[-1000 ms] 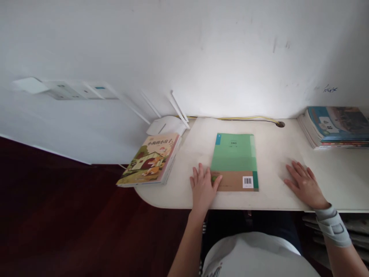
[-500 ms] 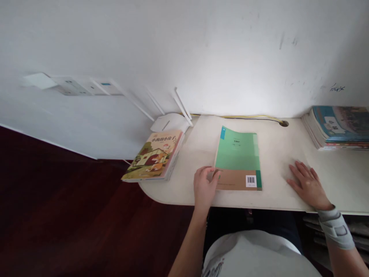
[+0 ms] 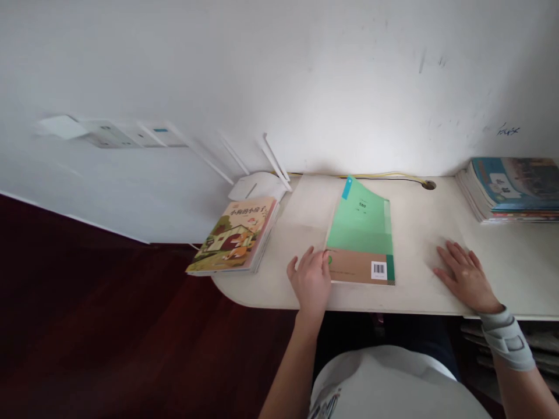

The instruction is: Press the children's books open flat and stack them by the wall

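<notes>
A green and brown textbook (image 3: 362,233) lies on the white desk with its barcode side up. Its top sheet is raised and bent along the left side, the upper left corner highest. My left hand (image 3: 312,282) is at the lower left edge of this book, thumb and a finger at the raised sheet, the other fingers apart over the desk. Exactly how the fingertips grip the sheet is partly hidden. To the right of the book, my right hand (image 3: 468,282) rests flat on the desk, fingers spread and holding nothing. A grey wrist support (image 3: 509,340) wraps that wrist.
Picture books (image 3: 233,235) are stacked at the desk's rounded left end, before a white router (image 3: 257,186) with several antennas. More books (image 3: 515,186) are piled at the back right. A yellow cable (image 3: 379,174) runs along the wall to a cable hole (image 3: 428,185).
The book's top sheet has lifted further, its upper left corner moving up and to the right. My left hand has turned slightly and its fingers have spread. My right hand stays in place.
</notes>
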`<state>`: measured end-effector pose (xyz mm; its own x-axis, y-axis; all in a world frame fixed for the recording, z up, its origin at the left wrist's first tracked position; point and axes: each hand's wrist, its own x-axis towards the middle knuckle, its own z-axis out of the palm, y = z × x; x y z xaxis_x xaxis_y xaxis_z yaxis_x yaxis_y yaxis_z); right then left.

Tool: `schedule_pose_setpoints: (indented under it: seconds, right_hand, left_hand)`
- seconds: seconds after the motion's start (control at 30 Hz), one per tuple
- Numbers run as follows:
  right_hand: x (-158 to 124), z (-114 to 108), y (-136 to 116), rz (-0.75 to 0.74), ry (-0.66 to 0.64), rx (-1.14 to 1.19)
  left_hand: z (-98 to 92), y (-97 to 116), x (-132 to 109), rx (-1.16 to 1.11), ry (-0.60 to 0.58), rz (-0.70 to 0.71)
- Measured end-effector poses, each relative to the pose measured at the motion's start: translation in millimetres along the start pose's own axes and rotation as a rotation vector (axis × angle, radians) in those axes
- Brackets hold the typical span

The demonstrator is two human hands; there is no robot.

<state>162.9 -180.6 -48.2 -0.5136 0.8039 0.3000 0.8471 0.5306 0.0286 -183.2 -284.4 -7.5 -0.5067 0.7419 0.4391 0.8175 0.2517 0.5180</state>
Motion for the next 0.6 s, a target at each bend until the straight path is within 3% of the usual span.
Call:
schedule_pose_setpoints:
  seconds: [0.07,0.13,0.27,0.3,0.5,0.6]
  right_hand:
    - [-0.1,0.5,-0.4,0.003,0.002,0.007]
    - [0.0,0.1,-1.5,0.007,-0.003,0.017]
    - [2.7,-3.6,-5.1,0.024,-0.035,0.024]
    - [3.7,-4.6,-5.9,0.028,-0.039,0.024]
    - [4.1,-7.7,-14.0,0.09,-0.045,0.028]
    - [0.7,-8.0,-22.6,0.168,-0.067,-0.006]
  left_hand:
    - [-2.6,7.8,-2.6,-0.072,0.031,0.003]
    - [-6.9,17.9,-6.7,-0.229,-0.039,0.005]
    - [-6.1,41.6,-16.0,-0.545,-0.457,0.125]
    - [-0.7,48.3,-17.7,-0.537,-0.5,0.179]
    - [57.2,98.0,-27.0,-0.148,-0.494,0.61]
    - [73.8,114.7,-33.9,0.004,-0.522,0.755]
